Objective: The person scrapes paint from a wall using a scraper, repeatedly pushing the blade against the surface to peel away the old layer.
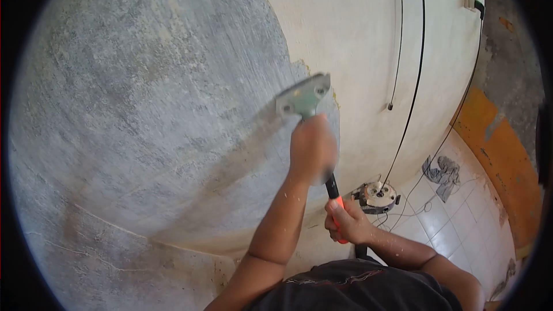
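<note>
A long-handled scraper [305, 97] has its wide metal blade at the wall, by the ragged edge between bare grey plaster [173, 69] and the cream coating [357, 34]. Close below the blade, my left hand [313, 147] is wrapped round the upper handle, slightly blurred. Lower down, my right hand [348, 222] grips the orange and black end of the handle. Small pale flecks lie on both forearms.
Black cables hang down the wall at the right, one reaching a dusty round reel [377, 197] near the floor. A grey cloth [443, 175] lies on white tiles [440, 222]. An orange panel [498, 155] stands at the far right, below a wall socket [469, 1].
</note>
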Motion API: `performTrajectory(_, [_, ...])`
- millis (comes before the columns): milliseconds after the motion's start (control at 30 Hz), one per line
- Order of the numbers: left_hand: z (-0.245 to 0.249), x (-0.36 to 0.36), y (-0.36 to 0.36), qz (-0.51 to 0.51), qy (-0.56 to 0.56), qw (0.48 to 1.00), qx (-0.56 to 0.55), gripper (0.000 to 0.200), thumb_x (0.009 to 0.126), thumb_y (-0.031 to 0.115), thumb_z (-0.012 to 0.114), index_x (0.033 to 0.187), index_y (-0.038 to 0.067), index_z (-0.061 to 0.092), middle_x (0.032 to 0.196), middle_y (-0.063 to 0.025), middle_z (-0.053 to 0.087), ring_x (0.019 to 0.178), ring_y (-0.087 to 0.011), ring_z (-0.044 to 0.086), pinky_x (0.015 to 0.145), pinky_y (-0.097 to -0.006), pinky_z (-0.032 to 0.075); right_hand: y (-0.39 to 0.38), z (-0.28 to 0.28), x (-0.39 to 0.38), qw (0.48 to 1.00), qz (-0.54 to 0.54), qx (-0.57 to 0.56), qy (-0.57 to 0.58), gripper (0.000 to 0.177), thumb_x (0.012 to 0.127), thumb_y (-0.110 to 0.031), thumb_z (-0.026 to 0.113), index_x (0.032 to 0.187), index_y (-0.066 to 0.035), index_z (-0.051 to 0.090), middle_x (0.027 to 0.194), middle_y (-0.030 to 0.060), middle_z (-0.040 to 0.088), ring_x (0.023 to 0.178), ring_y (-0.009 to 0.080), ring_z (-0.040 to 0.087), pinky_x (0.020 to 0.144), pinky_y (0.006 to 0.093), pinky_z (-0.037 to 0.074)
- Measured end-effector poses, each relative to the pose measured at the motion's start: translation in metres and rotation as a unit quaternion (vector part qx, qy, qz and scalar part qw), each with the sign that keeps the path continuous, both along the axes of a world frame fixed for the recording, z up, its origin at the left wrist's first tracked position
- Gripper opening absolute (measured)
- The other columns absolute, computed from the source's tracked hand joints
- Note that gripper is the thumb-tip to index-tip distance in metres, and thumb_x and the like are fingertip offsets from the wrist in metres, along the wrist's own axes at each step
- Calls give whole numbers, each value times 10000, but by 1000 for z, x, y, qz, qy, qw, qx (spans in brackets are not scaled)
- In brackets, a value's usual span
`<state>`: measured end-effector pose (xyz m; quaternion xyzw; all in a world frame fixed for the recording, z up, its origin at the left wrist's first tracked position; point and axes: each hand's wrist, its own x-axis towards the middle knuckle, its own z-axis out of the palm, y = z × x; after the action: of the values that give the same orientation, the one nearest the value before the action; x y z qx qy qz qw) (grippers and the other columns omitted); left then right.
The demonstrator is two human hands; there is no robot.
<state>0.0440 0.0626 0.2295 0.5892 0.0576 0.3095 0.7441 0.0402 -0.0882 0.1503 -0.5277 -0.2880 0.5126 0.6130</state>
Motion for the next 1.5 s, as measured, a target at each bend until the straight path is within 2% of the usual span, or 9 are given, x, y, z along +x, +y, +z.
performTrajectory(367, [-29,8,-13,19,26,999,-24,320,914,357,452,737,101,374,485,15,359,351,-92,407,337,-247,377,-11,-26,12,1000,11,-14,19,374,937,-413,349,737,-98,383,517,-4,391,403,91,409,395,252,376])
performTrajectory(567, [28,25,-11,13,-16,1000,14,313,918,360,436,729,122,360,487,17,353,352,-90,400,336,-250,370,-9,16,40,996,56,50,52,337,936,-402,369,834,-80,379,572,-7,407,428,73,402,433,236,386])
performTrajectory(767, [-33,26,-22,35,0,998,-53,343,913,369,447,750,75,377,474,14,373,340,-85,404,340,-218,357,-23,-27,58,994,109,-13,-23,380,935,-441,332,812,-86,387,557,26,442,430,100,443,425,237,388])
performTrajectory(933, [8,36,-16,60,19,998,-5,358,912,378,447,722,85,367,473,10,374,339,-86,403,335,-220,354,-5,-11,66,989,136,47,27,310,940,-369,378,877,-66,392,624,-4,418,465,83,421,435,236,375])
performTrajectory(1067, [3,33,-14,28,1,999,-46,295,915,379,444,773,126,391,496,34,313,340,-73,322,332,-227,297,3,-31,90,973,203,108,31,270,941,-300,391,985,-37,435,831,75,482,725,153,527,667,292,447])
performTrajectory(1133, [-1,27,-15,-13,-18,994,-110,278,919,376,437,795,130,400,504,38,303,341,-67,300,333,-223,276,5,-33,116,863,224,269,-365,260,899,-220,477,1060,-16,463,948,141,491,923,245,502,830,354,407])
performTrajectory(1267, [-9,11,-17,-38,2,986,-162,261,929,390,403,830,148,412,538,45,291,355,-58,267,345,-213,256,13,3,168,841,112,304,-434,314,749,-75,540,1052,-5,496,1010,151,493,985,307,459,876,370,368])
performTrajectory(1333, [-16,9,-23,-40,8,977,-211,281,925,414,392,840,148,418,552,45,308,365,-58,277,340,-215,255,19,29,182,749,19,357,-557,301,713,-47,520,1011,-8,497,957,146,509,918,274,487,815,359,397])
performTrajectory(1500, [-35,10,-39,7,-51,979,-197,293,913,411,408,867,123,433,614,26,360,454,-82,363,419,-234,331,26,16,166,934,171,205,-237,184,831,-143,502,966,-19,490,831,81,522,750,160,511,681,303,427])
